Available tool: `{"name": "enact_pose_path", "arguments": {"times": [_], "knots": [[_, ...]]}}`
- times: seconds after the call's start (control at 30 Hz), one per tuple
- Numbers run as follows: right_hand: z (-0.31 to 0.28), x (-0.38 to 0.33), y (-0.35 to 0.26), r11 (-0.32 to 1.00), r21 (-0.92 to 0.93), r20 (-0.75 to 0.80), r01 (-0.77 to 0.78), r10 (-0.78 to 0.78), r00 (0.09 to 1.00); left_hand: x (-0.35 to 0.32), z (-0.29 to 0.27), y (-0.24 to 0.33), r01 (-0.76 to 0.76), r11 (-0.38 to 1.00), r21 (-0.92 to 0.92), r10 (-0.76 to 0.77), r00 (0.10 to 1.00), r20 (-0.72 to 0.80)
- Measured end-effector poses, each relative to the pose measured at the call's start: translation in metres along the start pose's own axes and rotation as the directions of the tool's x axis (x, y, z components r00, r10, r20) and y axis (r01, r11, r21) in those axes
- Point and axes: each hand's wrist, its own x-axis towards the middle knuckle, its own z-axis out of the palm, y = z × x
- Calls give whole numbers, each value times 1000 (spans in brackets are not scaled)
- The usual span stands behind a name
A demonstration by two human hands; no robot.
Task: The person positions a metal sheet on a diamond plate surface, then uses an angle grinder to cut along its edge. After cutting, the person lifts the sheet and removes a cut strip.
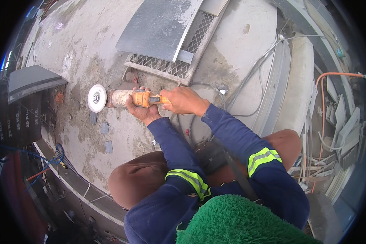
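Orange angle grinder (128, 98), white disc, held level.

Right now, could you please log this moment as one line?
tool: angle grinder | left hand: gripping body | right hand: gripping rear | disc: over concrete slab | metal grate: beyond

bare concrete (232, 44) lies open right of the metal grate (171, 65); cables (256, 73) crowd the far right

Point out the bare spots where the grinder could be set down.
Bare concrete lies left of the mesh grate, above the grinder, and right of the grate before the cables. Crowded: the scrap pile far right and small metal pieces below the disc.
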Motion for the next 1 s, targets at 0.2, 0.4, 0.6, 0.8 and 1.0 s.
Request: {"name": "enact_pose_path", "arguments": {"times": [0.2, 0.4, 0.6, 0.8, 1.0], "knots": [[2, 4, -10, 952, -268, -391, 147, -247, 887, 2, 3, 11, -24, 1000, 3, 24, 1000, -17], [-71, 10, 52, 937, -226, 109, -266, 296, 949, 5, -8, 21, -34, 998, -51, 34, 999, -5], [-65, -6, 82, 843, 420, 92, -336, 329, 940, 7, -14, 22, 0, 999, -47, 1, 1000, 28], [-62, -5, 88, 834, 444, 69, -327, 332, 941, 11, -1, 13, -20, 995, -98, 20, 1000, 0], [-69, -15, 93, 798, 513, 59, -316, 334, 941, 6, 5, 9, -7, 997, -76, 7, 1000, -10]]}}
